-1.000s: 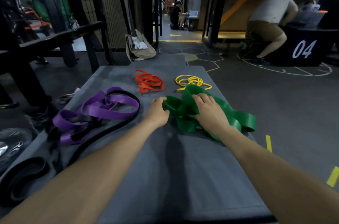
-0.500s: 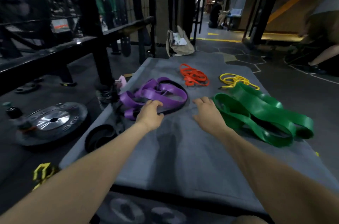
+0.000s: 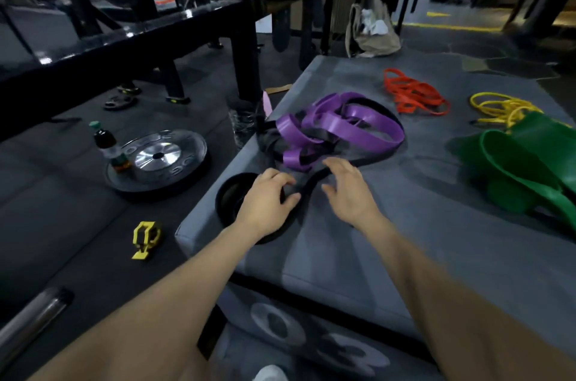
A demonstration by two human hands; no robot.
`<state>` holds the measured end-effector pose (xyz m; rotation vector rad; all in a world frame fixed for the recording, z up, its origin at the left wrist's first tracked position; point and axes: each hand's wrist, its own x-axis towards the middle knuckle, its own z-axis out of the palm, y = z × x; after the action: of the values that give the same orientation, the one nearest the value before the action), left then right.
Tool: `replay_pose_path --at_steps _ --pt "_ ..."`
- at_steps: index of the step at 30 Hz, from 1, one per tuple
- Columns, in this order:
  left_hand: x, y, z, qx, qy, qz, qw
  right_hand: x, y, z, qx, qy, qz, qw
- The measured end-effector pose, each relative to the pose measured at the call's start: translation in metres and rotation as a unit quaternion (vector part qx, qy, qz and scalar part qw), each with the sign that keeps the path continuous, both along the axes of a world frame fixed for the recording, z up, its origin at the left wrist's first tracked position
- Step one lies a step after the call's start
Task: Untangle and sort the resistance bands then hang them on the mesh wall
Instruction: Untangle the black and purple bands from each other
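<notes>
A purple band (image 3: 339, 128) lies tangled with a black band (image 3: 374, 156) at the left of the grey padded box (image 3: 405, 240). My left hand (image 3: 268, 203) pinches the black band where it curves toward the box's left edge, beside a black loop (image 3: 230, 196). My right hand (image 3: 349, 190) hovers with fingers spread just right of that strap, below the tangle. An orange band (image 3: 411, 97) and a yellow band (image 3: 501, 109) lie apart at the far side. A green band (image 3: 536, 168) sits heaped at the right.
On the floor to the left are a weight plate (image 3: 156, 159) with a bottle (image 3: 109, 147) on it, a yellow clip (image 3: 145, 238) and a barbell end (image 3: 28, 321). A black rack frame (image 3: 243, 37) stands behind the box. A beige bag (image 3: 371, 31) leans beyond it.
Both hands left the green band and moved left to the purple and black tangle. My left hand has taken hold of the black band. The view swung left and down.
</notes>
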<state>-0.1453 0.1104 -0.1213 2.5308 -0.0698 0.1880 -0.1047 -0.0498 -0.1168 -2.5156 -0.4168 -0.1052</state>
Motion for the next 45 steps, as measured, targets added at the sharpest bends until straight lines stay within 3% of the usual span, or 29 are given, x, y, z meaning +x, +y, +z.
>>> replay_pose_path --at_steps 3,5,8,12,15,24,31,35,38,39,41,43,45 --pt "0.005 -0.003 0.004 -0.024 -0.019 0.015 0.999 0.004 0.002 -0.006 -0.042 0.001 0.034 0.999" --pt "0.01 -0.001 0.009 0.02 -0.025 0.054 0.998 0.005 0.003 -0.008 -0.064 -0.013 0.035 0.997" --pt "0.012 0.01 0.015 0.115 0.04 0.147 0.982 0.007 0.001 -0.009 -0.051 -0.024 0.009 0.998" --pt "0.006 0.021 0.017 0.165 0.121 0.207 0.957 0.008 -0.008 0.0 -0.041 -0.012 0.004 0.999" --pt "0.005 0.033 0.021 0.111 0.155 0.226 0.955 0.005 -0.018 0.005 -0.062 0.005 -0.008 0.998" --pt "-0.001 -0.008 0.02 -0.051 0.088 0.067 0.993 -0.003 -0.047 0.025 -0.006 -0.008 -0.092 0.996" --pt "0.0 -0.043 0.022 -0.28 0.152 -0.063 0.946 0.0 -0.064 0.021 0.0 0.005 -0.187 0.982" --pt "0.018 -0.031 0.021 -0.151 0.026 0.092 0.984 -0.001 -0.066 0.025 0.053 0.083 -0.266 0.959" --pt "0.019 -0.019 0.019 -0.071 0.122 0.194 0.971 -0.001 -0.055 0.021 0.055 0.113 -0.242 0.962" --pt "0.019 -0.018 0.016 -0.077 0.151 0.203 0.964 -0.003 -0.049 0.019 0.04 0.095 -0.212 0.972" --pt "0.022 -0.02 0.011 -0.192 0.136 0.193 0.953 -0.004 -0.04 0.015 0.045 0.076 -0.169 0.982" --pt "0.02 -0.028 0.013 -0.297 0.106 0.164 0.935 -0.003 -0.037 0.014 0.083 0.081 -0.145 0.983" --pt "0.022 -0.036 0.011 -0.35 0.133 0.122 0.919 -0.004 -0.035 0.018 0.135 0.088 -0.135 0.978"
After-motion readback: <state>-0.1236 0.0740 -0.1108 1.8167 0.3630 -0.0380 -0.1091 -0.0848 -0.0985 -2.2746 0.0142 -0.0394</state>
